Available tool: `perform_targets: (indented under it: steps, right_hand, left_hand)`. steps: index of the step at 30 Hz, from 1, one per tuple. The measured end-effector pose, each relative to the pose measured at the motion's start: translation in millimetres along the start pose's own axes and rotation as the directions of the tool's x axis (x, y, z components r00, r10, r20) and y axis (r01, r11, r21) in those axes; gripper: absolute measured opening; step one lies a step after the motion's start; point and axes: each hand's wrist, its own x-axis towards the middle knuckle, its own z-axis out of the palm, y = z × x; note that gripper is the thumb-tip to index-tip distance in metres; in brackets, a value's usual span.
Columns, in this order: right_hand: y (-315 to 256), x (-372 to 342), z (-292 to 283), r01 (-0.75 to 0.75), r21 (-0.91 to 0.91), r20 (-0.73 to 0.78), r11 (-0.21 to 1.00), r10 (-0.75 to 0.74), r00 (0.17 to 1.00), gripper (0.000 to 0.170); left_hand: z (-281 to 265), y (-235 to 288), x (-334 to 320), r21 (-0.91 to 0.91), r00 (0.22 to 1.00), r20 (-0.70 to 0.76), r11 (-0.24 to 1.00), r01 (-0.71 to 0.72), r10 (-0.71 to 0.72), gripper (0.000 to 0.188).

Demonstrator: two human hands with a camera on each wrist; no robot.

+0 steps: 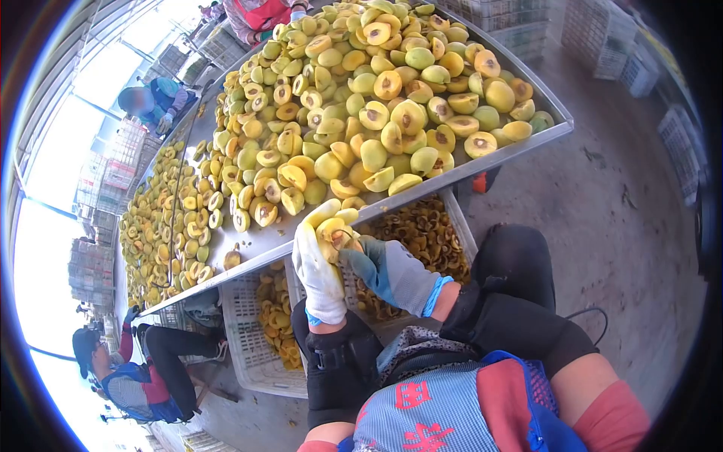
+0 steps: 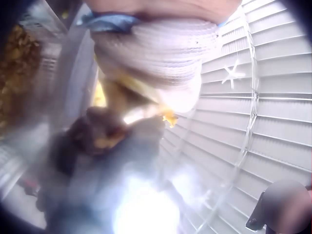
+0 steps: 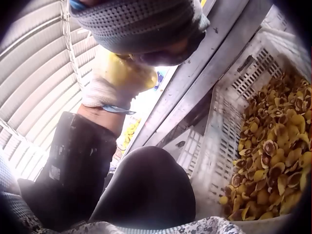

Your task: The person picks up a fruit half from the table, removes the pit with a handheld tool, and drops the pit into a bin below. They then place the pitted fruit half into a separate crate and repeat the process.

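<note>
My left hand (image 1: 319,273), in a white glove, holds yellow peach halves (image 1: 330,232) just off the front edge of the metal table (image 1: 422,192). One half's cut side shows a reddish-brown centre. My right hand (image 1: 399,275), in a grey-and-blue glove, has its fingers curled against that cut side. In the right wrist view the right glove (image 3: 141,27) overlaps the yellow fruit (image 3: 127,73). The left wrist view is blurred, with the dark glove (image 2: 92,136) close below the white one. I cannot tell whether the right fingers also hold a small tool.
A large heap of halved peaches (image 1: 316,128) covers much of the table. Below the table edge stand white plastic crates (image 1: 245,339) with brownish-yellow pieces (image 1: 422,233). My knees (image 1: 520,260) are beside them. Other people (image 1: 143,377) sit or stand round the table. Stacked crates (image 1: 94,267) stand behind.
</note>
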Motion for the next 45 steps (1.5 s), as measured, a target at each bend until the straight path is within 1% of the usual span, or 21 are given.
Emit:
perform_targets:
  steps: [3,5,8,11,12,14,15,17,21,23,24,26,27,30,33,34,36,39,40,42,45]
  right_hand:
    - [-18,0,-15,-0.036,-0.378,0.054,0.925,0.061,0.997,0.044]
    - [-9,1,-11,-0.013,-0.281,0.062,0.960,0.031,0.998,0.042]
    - [12,2,-2,0.031,-0.087,0.053,0.996,-0.026,0.998,0.041]
    - [22,-3,18,-0.009,0.166,0.026,0.986,0.004,1.000,0.043]
    - [23,-3,22,-0.030,0.255,0.017,0.966,0.027,0.999,0.044]
    - [24,-4,22,-0.067,0.297,0.113,0.952,0.035,0.993,0.038]
    - [25,-6,22,-0.092,0.316,0.162,0.944,0.041,0.986,0.036]
    - [31,-3,24,-0.041,0.349,0.157,0.936,-0.015,0.987,0.037]
    - [37,-2,30,-0.021,0.382,0.134,0.924,-0.033,0.990,0.039]
    - [33,-2,25,0.023,0.293,0.055,0.956,-0.040,0.998,0.044]
    - [28,-1,21,0.042,0.245,0.016,0.969,-0.047,0.999,0.047]
    - [24,1,16,-0.070,0.223,0.057,0.972,0.059,0.997,0.047]
    - [22,2,13,-0.125,0.210,0.076,0.970,0.111,0.991,0.047]
    - [15,2,5,-0.198,0.025,0.106,0.980,0.195,0.975,0.049]
    - [37,-1,25,-0.142,0.332,0.103,0.933,0.114,0.988,0.049]
    - [38,-2,29,-0.103,0.382,0.090,0.918,0.074,0.993,0.046]
    - [31,-5,34,-0.028,0.480,0.061,0.877,-0.001,0.998,0.041]
    - [24,-1,33,-0.122,0.531,0.148,0.838,0.050,0.988,0.039]
    - [19,0,29,-0.274,0.614,0.236,0.740,0.158,0.959,0.041]
    - [-15,-5,15,-0.543,0.705,0.435,0.456,0.326,0.839,0.044]
    - [-16,-3,-14,-0.649,0.258,0.561,0.716,0.436,0.704,0.053]
  left_hand:
    - [-3,10,-3,0.047,1.000,0.016,0.999,0.025,-0.026,0.033]
    - [-4,11,-5,0.095,0.999,0.031,0.995,0.033,-0.036,0.032]
    - [-4,14,-9,0.051,0.998,0.015,0.997,0.053,-0.054,0.033]
    - [-5,6,-9,0.304,0.985,0.053,0.937,-0.174,0.165,0.036]
    - [-6,2,-8,0.304,0.986,0.043,0.938,-0.164,0.159,0.038]
    - [-8,-5,-9,0.304,0.990,0.024,0.943,-0.139,0.138,0.041]
    - [-8,-6,-12,0.244,0.996,-0.005,0.966,-0.087,0.091,0.043]
    - [-5,-5,-12,0.116,0.999,-0.047,0.993,0.002,0.003,0.046]
    - [-7,-6,-10,0.114,1.000,-0.008,0.993,0.016,-0.015,0.049]
    - [-3,-7,-9,0.117,1.000,0.004,0.993,0.020,-0.021,0.049]
    - [-3,-6,-8,0.036,0.996,-0.011,0.996,0.085,-0.084,0.048]
    - [0,-2,-8,-0.132,0.977,-0.025,0.969,0.207,-0.212,0.047]
    - [4,-5,-8,-0.151,0.979,-0.057,0.971,0.184,-0.194,0.046]
    - [5,-13,-8,-0.277,0.961,-0.099,0.935,0.222,-0.257,0.046]
    - [14,-10,-9,-0.162,0.960,-0.190,0.971,0.174,-0.204,0.045]
    - [15,-9,-9,-0.112,0.959,-0.216,0.981,0.161,-0.182,0.045]
    - [15,-5,-9,-0.113,0.969,-0.172,0.981,0.161,-0.179,0.044]
    - [6,-1,-10,-0.115,0.972,-0.101,0.973,0.201,-0.213,0.043]
    - [5,0,-8,-0.118,0.971,-0.072,0.969,0.217,-0.226,0.043]
    - [1,0,-6,-0.110,0.967,-0.035,0.963,0.246,-0.252,0.047]
    - [-7,-2,-2,-0.054,0.963,0.009,0.961,0.270,-0.270,0.056]
